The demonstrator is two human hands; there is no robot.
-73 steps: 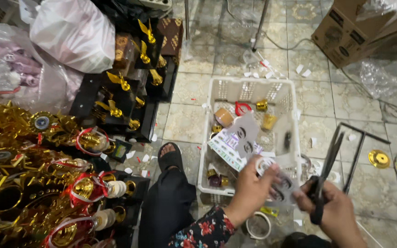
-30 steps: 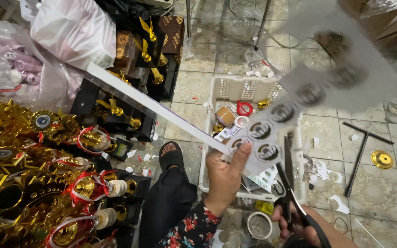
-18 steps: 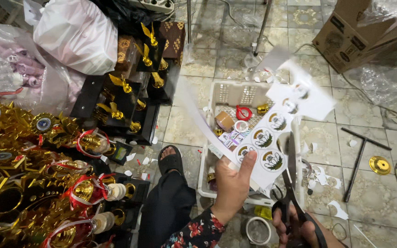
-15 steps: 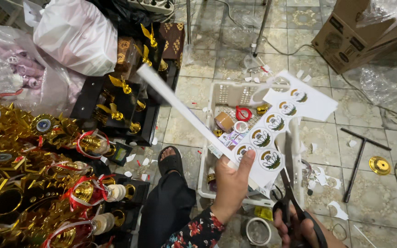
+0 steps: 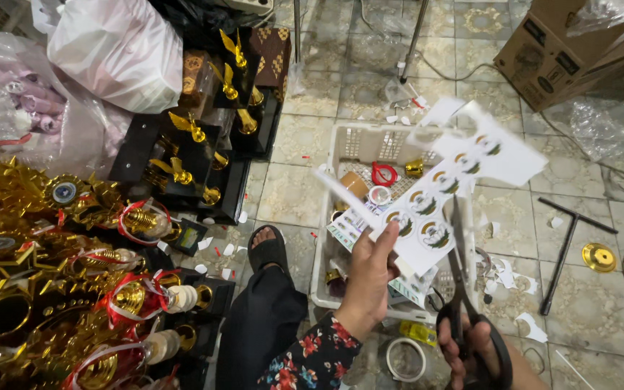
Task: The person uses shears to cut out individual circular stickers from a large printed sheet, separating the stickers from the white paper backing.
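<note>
- The left hand pinches the lower edge of a white sticker sheet printed with round emblems, holding it up above a white plastic basket that stands on the tiled floor.
- The right hand is closed through the loops of black scissors; the blades point up and are biting into the sheet between two emblems.
- The sheet is blurred and curling at its far end, with a long cut strip hanging off to the left; held by one edge only, it looks floppy, so the cut could wander into an emblem.
- The left thumb lies near the blade line, so a slip of the paper might bring the blades against it.
- Off-cuts could drop into the basket among the tape rolls and small gold parts and get lost there.
- Gold trophies with red ribbons crowd the floor to the left, and a sandalled foot rests just beside them; a loose tape ring lies near the right hand.
</note>
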